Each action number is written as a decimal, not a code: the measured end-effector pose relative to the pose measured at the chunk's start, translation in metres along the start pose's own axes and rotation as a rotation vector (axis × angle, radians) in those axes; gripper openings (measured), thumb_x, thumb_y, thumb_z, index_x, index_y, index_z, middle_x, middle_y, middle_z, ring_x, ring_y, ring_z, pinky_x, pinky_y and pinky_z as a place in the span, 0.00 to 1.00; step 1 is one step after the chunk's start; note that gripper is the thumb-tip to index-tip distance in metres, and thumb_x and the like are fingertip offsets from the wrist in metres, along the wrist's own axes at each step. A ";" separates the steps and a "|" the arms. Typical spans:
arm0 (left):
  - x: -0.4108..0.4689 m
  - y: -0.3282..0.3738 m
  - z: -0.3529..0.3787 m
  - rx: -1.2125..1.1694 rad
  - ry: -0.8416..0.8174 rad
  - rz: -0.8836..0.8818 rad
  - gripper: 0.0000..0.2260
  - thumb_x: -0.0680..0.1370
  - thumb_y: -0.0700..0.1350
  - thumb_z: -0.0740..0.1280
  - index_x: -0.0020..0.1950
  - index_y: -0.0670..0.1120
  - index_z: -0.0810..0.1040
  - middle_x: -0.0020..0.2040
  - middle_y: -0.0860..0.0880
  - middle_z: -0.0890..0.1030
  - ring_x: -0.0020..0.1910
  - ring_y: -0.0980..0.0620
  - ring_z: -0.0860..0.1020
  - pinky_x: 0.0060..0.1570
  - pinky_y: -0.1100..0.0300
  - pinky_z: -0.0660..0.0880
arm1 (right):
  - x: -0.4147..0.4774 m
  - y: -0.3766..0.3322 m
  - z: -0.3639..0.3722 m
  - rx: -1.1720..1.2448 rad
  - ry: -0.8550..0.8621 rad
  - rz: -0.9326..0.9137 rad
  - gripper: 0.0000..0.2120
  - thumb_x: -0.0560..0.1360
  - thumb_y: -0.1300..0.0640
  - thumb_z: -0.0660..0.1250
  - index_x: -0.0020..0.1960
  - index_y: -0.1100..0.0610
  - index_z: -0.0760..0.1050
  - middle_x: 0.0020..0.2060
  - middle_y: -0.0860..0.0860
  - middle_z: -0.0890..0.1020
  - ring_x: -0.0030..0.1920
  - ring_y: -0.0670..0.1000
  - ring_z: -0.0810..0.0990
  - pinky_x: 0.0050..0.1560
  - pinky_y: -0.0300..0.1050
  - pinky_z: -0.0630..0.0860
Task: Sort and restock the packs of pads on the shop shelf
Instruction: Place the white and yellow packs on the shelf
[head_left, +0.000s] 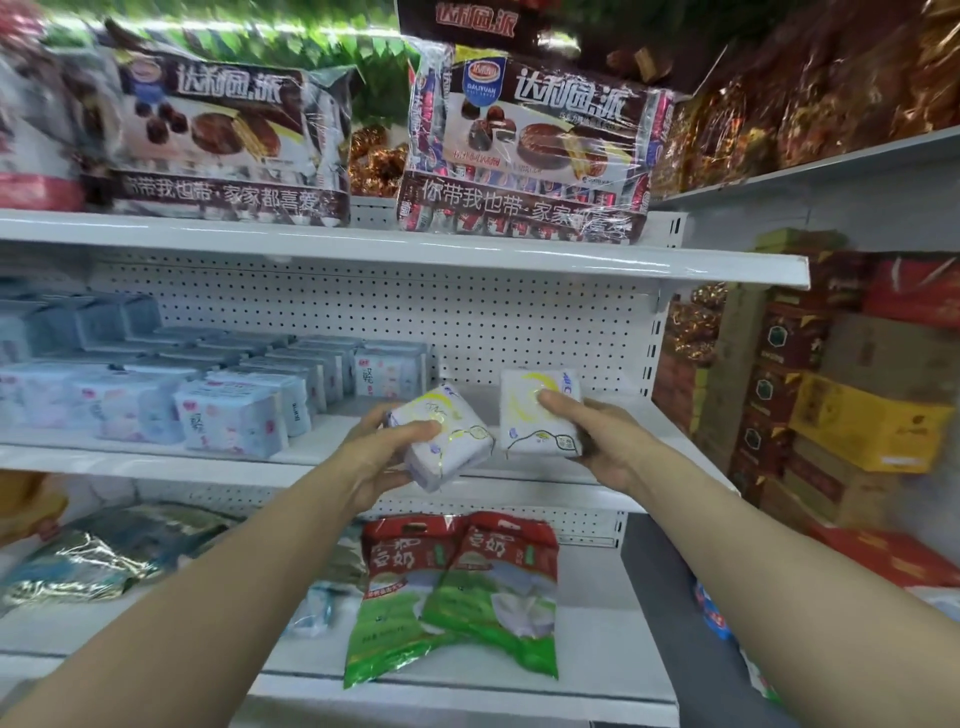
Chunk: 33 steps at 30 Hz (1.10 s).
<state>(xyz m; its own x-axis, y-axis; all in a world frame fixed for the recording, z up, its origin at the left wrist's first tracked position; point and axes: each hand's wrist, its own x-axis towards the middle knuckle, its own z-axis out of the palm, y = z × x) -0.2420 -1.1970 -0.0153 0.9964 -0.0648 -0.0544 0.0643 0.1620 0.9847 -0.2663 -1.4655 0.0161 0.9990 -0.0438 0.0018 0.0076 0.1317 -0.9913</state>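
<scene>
step: restocking, judged mid-carry | left hand (382, 457) grips tilted white pack (441, 436), right hand (597, 436) grips second white pack (537, 413), both over middle shelf (322, 465) front edge, right end | next: set them beside blue packs (234, 415)

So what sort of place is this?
Most likely a small grocery shop: white pegboard shelving holds rows of pad packs, snack-cake bags sit above, and stacked cartons stand at the right.
</scene>
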 end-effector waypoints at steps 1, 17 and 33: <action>-0.004 -0.001 0.001 -0.023 0.026 0.000 0.19 0.71 0.41 0.78 0.58 0.50 0.75 0.55 0.44 0.84 0.50 0.45 0.83 0.47 0.51 0.81 | -0.003 -0.001 0.000 -0.004 -0.008 -0.008 0.31 0.64 0.50 0.81 0.63 0.61 0.79 0.51 0.56 0.87 0.54 0.56 0.85 0.58 0.50 0.80; -0.038 0.001 0.016 -0.155 -0.008 -0.020 0.50 0.72 0.40 0.78 0.82 0.58 0.47 0.63 0.49 0.79 0.50 0.49 0.85 0.49 0.52 0.82 | -0.032 -0.008 -0.001 0.098 -0.020 -0.027 0.30 0.62 0.45 0.81 0.61 0.55 0.77 0.56 0.56 0.86 0.53 0.54 0.85 0.50 0.50 0.82; 0.004 0.015 0.020 0.136 0.016 0.062 0.28 0.66 0.48 0.82 0.59 0.48 0.72 0.57 0.45 0.83 0.54 0.46 0.82 0.53 0.49 0.79 | -0.009 -0.012 -0.010 0.059 0.082 -0.025 0.19 0.72 0.46 0.77 0.55 0.58 0.79 0.47 0.55 0.87 0.41 0.51 0.85 0.41 0.44 0.79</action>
<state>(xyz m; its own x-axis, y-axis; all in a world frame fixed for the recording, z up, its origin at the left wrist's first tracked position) -0.2379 -1.2148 0.0024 0.9991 -0.0431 0.0054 -0.0041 0.0299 0.9995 -0.2756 -1.4769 0.0262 0.9916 -0.1288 0.0129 0.0371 0.1876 -0.9815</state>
